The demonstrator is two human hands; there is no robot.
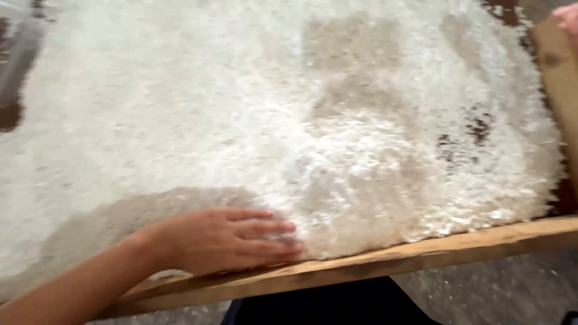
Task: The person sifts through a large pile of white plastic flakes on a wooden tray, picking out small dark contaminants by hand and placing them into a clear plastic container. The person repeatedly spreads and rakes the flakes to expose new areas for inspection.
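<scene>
**Flat hand on loose white flakes**

Dark cloth (325, 304), nearest the camera, is showing just below the wooden rim (421, 251). Above it the left hand (223, 239) is lying open and flat, palm down, fingers (274, 229) together, pressing into the white flakes (253, 120) heaped across the tray. Judging by the look, the heap is light, soft and loose; pinching would likely fail, so scooping or sweeping with a flat palm seems best. At the top right corner a fingertip (568, 17) is touching a wooden side board (557, 78); whether it is gripping cannot be told.
</scene>
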